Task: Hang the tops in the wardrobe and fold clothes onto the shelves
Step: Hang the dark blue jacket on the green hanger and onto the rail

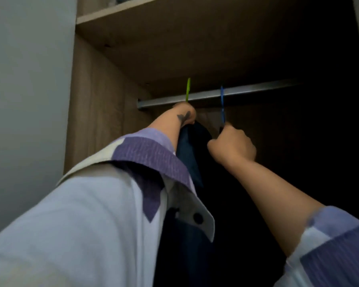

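Observation:
A grey metal rail [247,92] runs across the wardrobe under a wooden shelf. A green hanger hook [188,89] rests on the rail at the left, and my left hand [186,114] grips it just below the rail. A dark blue top [190,154] hangs down from that hand. To the right a blue hanger hook [222,103] sits over the rail; my right hand [232,145] is closed around its lower part. What hangs on the blue hanger is lost in shadow.
The wooden shelf [133,9] above carries some items at the top left. The wardrobe's left side panel [97,96] stands close to my left arm. A grey wall [29,79] lies further left. The wardrobe's right half is dark.

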{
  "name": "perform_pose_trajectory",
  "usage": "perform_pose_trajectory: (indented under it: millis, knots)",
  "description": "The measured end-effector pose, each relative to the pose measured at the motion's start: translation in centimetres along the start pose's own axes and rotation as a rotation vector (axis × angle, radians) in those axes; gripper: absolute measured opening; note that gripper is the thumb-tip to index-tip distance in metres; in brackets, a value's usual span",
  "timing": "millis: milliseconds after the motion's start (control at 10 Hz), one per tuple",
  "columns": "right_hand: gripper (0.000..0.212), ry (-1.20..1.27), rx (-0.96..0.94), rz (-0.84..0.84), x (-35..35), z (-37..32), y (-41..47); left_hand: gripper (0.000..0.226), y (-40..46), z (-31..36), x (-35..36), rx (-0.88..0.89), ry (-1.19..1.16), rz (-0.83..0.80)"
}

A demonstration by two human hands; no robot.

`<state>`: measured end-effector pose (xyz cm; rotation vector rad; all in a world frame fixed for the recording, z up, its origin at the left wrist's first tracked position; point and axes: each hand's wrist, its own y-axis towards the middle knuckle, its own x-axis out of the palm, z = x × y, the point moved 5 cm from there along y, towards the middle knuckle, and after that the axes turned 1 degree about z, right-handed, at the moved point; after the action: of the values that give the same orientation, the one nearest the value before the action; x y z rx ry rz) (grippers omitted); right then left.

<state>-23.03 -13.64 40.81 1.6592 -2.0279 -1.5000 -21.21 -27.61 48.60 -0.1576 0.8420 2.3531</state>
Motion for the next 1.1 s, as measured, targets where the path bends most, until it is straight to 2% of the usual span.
perform_pose_trajectory:
  millis: [100,200,300,400,500,600,700,800,1000,1100]
  knots:
    - [0.039,-0.001,-0.029,0.022,0.9,0.2,0.4,0.032,2.2,0.0,1.6,0.185,0.495,-0.079]
    - [0.04,-0.007,-0.045,0.024,1.2,0.4,0.9,0.039,4.3,0.1,2.0,0.181,0.578,-0.116]
    - [0.044,-0.02,-0.064,0.015,1.4,0.5,0.8,0.037,5.0,-1.1,1.9,-0.024,0.224,-0.128]
    - [0.047,-0.02,-0.067,0.021,1.1,0.6,0.9,0.036,4.8,-2.1,2.2,-0.034,0.267,-0.112]
    - [0.048,0.002,-0.066,0.03,1.2,0.6,1.0,0.022,3.7,-2.2,2.6,0.026,0.353,-0.164]
    - [0.049,-0.002,-0.064,0.021,1.4,0.4,0.7,0.031,3.9,-1.5,1.4,0.142,0.512,0.003]
    - [0.044,0.008,-0.072,0.008,1.2,0.1,0.7,0.031,3.0,-1.1,0.6,0.205,0.525,0.037]
    - [0.048,0.036,-0.047,0.012,0.8,0.4,0.5,0.042,1.2,-1.4,-0.1,0.175,0.457,-0.011]
    - [0.064,0.052,-0.013,0.008,0.5,1.0,-2.5,0.056,-4.5,-4.9,-2.8,0.116,-0.005,0.022]
    - [0.074,0.091,-0.007,0.012,0.7,1.5,-5.5,0.069,-8.3,-6.5,-3.2,0.174,0.031,0.119]
